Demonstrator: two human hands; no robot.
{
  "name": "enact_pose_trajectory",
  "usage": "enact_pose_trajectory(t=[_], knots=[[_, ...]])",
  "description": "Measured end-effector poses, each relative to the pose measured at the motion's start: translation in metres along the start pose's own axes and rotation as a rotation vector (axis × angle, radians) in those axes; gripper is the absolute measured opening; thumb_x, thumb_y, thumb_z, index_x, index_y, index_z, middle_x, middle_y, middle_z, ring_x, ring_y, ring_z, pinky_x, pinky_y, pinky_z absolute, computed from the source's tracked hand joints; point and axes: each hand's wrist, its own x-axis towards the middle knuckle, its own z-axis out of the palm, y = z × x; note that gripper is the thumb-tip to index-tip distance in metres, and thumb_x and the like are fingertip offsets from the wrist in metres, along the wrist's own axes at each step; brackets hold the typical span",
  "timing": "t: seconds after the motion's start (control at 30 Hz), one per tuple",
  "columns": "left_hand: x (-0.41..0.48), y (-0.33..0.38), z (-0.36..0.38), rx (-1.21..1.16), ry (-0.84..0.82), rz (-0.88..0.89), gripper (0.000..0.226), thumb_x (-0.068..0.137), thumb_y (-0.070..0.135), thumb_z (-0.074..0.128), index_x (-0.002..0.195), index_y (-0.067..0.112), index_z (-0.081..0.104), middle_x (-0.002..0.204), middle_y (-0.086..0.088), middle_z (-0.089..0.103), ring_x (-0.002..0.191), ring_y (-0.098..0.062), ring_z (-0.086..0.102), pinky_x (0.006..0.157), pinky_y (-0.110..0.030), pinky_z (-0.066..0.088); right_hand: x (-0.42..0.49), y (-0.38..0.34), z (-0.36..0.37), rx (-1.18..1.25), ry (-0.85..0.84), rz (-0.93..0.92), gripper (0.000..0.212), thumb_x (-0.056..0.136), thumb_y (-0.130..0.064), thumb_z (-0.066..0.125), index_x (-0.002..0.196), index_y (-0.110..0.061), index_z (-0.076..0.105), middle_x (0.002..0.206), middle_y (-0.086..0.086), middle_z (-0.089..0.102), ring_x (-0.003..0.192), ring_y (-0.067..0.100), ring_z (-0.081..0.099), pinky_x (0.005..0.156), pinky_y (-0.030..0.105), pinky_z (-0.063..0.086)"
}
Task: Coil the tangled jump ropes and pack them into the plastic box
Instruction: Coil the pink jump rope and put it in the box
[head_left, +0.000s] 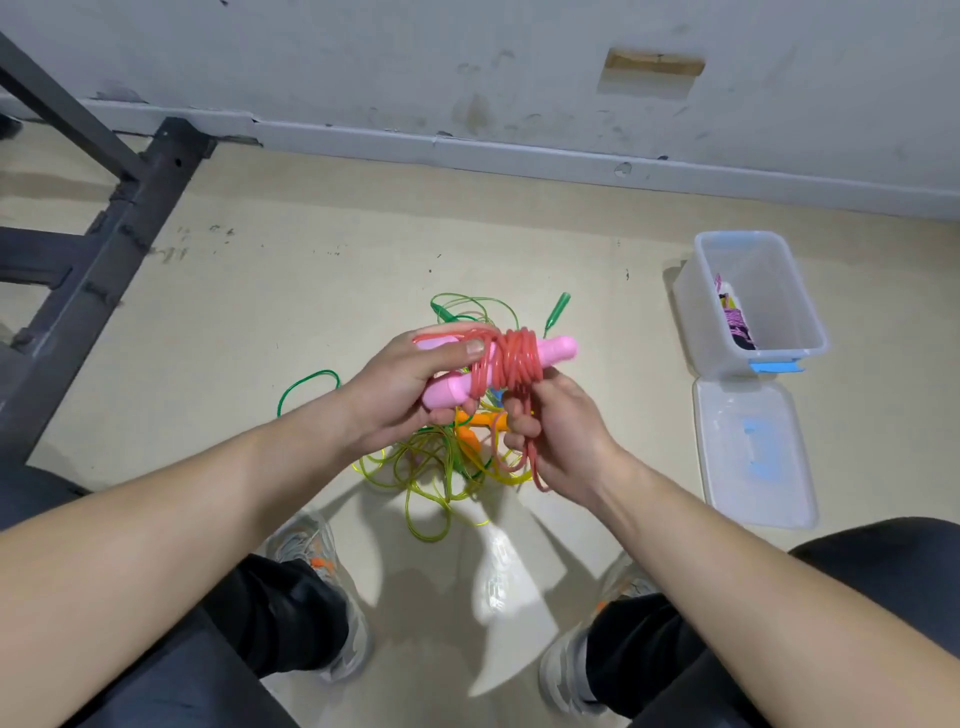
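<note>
Far left there's just a dark metal frame (78, 249), nothing to do with this. On the floor (311, 270) under the hands sits the green and yellow tangle (431, 467) with an orange handle poking out, none of it sorted yet.

The left hand (410, 384) is wrapped around the two pink handles (447, 392), held side by side, with the thumb pressed on top. The red rope (511, 358) is wound round the middle of them in a fat bundle. The right hand (561, 431) sits just below it, its fingers (519, 426) curled tight around the loose red tail, which hangs down past the palm.

So I'd say we're at the end of coiling rope number two. A short tail is left, and the next move is probably a last wrap or two, then tucking the end under so it doesn't spring open.

Over on the right is the plastic box (810, 322), open, with a pink and black bundle (735, 322) already inside and its lid (753, 457) lying on the floor beside it. There's plenty of room, but it's a reach to the right.
</note>
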Motion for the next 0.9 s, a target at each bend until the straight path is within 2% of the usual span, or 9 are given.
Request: enact_pose_trajectory(t=[0.1,0.23,0.33,0.4,0.53,0.63,0.7,0.8,0.9], knots=[[0.004,-0.002,0.0,0.091,0.171,0.069,0.042,0.083,0.025,0.072,0.122,0.008,0.067,0.081,-0.017,0.065,0.054,-0.024,0.06,0.045,-0.021,0.035,-0.007,0.016,-0.002,-0.554,0.11,-0.185,0.035,0.107,-0.023,0.039,0.09,0.002,0.054,0.056,0.002,0.052,0.046,0.017,0.044,0.053,0.035,0.037],[0.004,-0.006,-0.001,0.366,0.3,0.081,0.027,0.085,0.019,0.078,0.112,0.017,0.073,0.07,-0.01,0.07,0.052,-0.025,0.064,0.041,-0.022,0.041,-0.016,0.006,-0.003,-1.552,-0.004,-0.285,0.014,0.099,-0.026,0.045,0.092,-0.018,0.054,0.092,0.011,0.066,0.083,0.034,0.057,0.067,0.038,0.04],[0.004,-0.007,0.002,0.514,0.291,0.095,0.026,0.081,0.02,0.083,0.106,0.02,0.075,0.069,-0.004,0.072,0.053,-0.024,0.067,0.044,-0.022,0.046,-0.027,-0.026,-0.004,-1.971,-0.016,-0.406,0.02,0.096,-0.029,0.051,0.107,-0.02,0.065,0.107,0.011,0.068,0.098,0.036,0.066,0.071,0.035,0.046],[0.004,-0.008,0.004,0.6,0.284,0.107,0.023,0.079,0.018,0.084,0.101,0.021,0.077,0.072,-0.007,0.073,0.055,-0.023,0.067,0.046,-0.02,0.047,-0.035,-0.047,0.001,-2.06,-0.033,-0.518,0.021,0.097,-0.04,0.053,0.104,-0.024,0.065,0.104,0.006,0.069,0.097,0.032,0.067,0.066,0.032,0.038],[-0.001,-0.003,0.008,0.597,0.137,-0.003,0.023,0.082,0.012,0.081,0.104,0.015,0.075,0.054,0.006,0.065,0.046,-0.018,0.061,0.039,-0.016,0.041,-0.027,-0.068,-0.006,-1.934,-0.198,-0.525,0.025,0.086,-0.053,0.07,0.086,-0.029,0.063,0.08,-0.01,0.067,0.082,0.019,0.064,0.062,0.029,0.035],[-0.004,0.01,0.006,0.585,-0.095,-0.088,0.026,0.083,0.011,0.08,0.108,0.014,0.074,0.06,-0.001,0.067,0.048,-0.018,0.06,0.039,-0.019,0.04,-0.013,-0.069,-0.027,-1.271,-0.348,-0.301,0.031,0.063,-0.026,0.095,0.067,-0.021,0.064,0.056,-0.011,0.06,0.054,0.006,0.051,0.052,0.023,0.034],[-0.006,0.015,0.003,0.493,-0.244,-0.113,0.031,0.08,0.017,0.082,0.109,0.014,0.074,0.067,-0.012,0.067,0.05,-0.023,0.06,0.041,-0.021,0.039,-0.004,-0.062,-0.036,-0.903,-0.382,-0.234,0.035,0.056,-0.012,0.096,0.062,-0.019,0.062,0.053,-0.005,0.055,0.048,0.006,0.045,0.048,0.018,0.033],[-0.006,0.017,0.0,0.305,-0.292,-0.12,0.039,0.068,0.025,0.081,0.105,0.015,0.076,0.07,-0.014,0.064,0.047,-0.021,0.058,0.039,-0.019,0.038,0.004,-0.043,-0.038,-0.387,-0.468,-0.158,0.034,0.057,-0.033,0.094,0.064,-0.018,0.063,0.051,-0.008,0.054,0.044,0.001,0.044,0.045,0.013,0.035],[-0.006,0.017,-0.004,0.142,-0.313,-0.082,0.052,0.061,0.031,0.091,0.107,0.011,0.075,0.071,-0.016,0.059,0.045,-0.021,0.056,0.038,-0.018,0.035,0.007,-0.026,-0.037,-0.062,-0.363,-0.078,0.035,0.075,-0.043,0.08,0.074,-0.013,0.061,0.058,-0.005,0.056,0.049,0.005,0.048,0.049,0.016,0.041]])
